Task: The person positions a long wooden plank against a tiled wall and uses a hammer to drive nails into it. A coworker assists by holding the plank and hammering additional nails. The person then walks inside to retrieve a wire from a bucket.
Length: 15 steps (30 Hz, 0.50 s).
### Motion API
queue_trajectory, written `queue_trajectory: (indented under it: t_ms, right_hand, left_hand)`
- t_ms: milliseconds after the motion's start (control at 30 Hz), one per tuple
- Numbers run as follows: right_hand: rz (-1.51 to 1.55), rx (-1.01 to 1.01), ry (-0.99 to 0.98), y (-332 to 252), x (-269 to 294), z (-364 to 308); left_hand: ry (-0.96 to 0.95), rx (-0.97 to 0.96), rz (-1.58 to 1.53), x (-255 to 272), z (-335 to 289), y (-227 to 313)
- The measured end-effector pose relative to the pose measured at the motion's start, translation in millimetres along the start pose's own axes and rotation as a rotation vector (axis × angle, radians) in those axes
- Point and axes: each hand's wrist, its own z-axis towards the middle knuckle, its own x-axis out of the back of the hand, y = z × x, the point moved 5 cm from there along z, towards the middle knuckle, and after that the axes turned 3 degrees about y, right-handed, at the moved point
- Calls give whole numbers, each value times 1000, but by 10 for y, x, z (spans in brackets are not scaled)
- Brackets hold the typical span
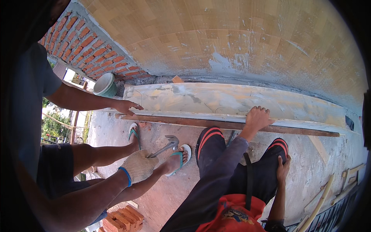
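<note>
A long, paint-smeared board (228,96) lies at the foot of the wall, with a brown wooden strip (185,121) along its near side. Toward the right half, my left hand (257,119) curls its fingers over the board's near edge, above the strip. My right hand (283,169) rests on my right knee, holding nothing, fingers apart. On the left, a co-worker's bare hand (127,106) reaches to the board's left end; whether it touches is unclear. The co-worker's gloved hand (140,166) grips a claw hammer (166,145), head up.
A pale bucket (105,85) stands by the brick wall (83,46) at the far left. Several red bricks (123,220) are stacked at lower left. A thin wooden piece (319,149) lies right of my knee; poles and a dark railing (328,214) occupy the lower right.
</note>
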Motion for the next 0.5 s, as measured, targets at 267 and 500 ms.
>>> queue_trajectory:
  t_ms: [267,500]
  right_hand:
    - [24,-46,29,-73,93,-127]
    - [38,-74,41,-142,214,-317]
  left_hand:
    - [119,-25,9,60,-139,60]
    - [205,-74,47,87,-232,118]
